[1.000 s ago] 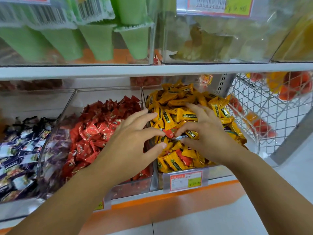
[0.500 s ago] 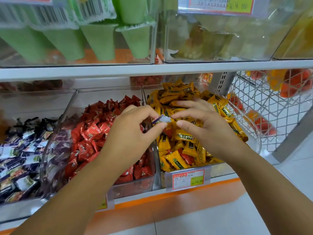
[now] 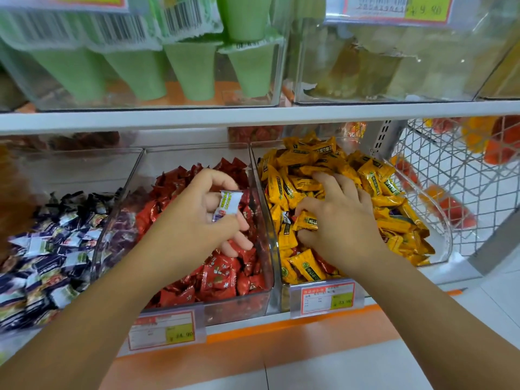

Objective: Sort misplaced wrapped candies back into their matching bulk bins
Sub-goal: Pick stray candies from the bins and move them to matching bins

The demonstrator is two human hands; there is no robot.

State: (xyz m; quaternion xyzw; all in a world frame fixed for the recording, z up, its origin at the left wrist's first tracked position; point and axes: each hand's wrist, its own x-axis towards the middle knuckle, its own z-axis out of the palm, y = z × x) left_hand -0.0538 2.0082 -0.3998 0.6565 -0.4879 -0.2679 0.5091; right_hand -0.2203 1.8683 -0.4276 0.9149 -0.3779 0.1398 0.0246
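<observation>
over the red bin (image 3: 197, 156), your left hand (image 3: 197, 220) pinches a small white-and-blue candy (image 3: 227, 205) between thumb and fingertips, lifted clear of the red sweets below. it looks featherlight, and its film wrapper is likely slick. hold it across the firm middle, not by the thin ends, which would probably slip or crumple. its colours match the pile in the dark-blue bin (image 3: 70, 170) just to the left, so that seems to be where it belongs. a short drop from low over that pile should do, since nothing here looks fragile.

your right hand (image 3: 343, 220) lies on the heap in the yellow bin (image 3: 439, 235), fingers spread and dug among the wrappers, thumb against a yellow candy (image 3: 306, 223) — i cannot tell whether it grips anything. a few red wrappers (image 3: 323, 263) show low in that heap near the front. loose pieces will likely slide as you dig, so pick each stray with two fingers rather than scooping.
</observation>
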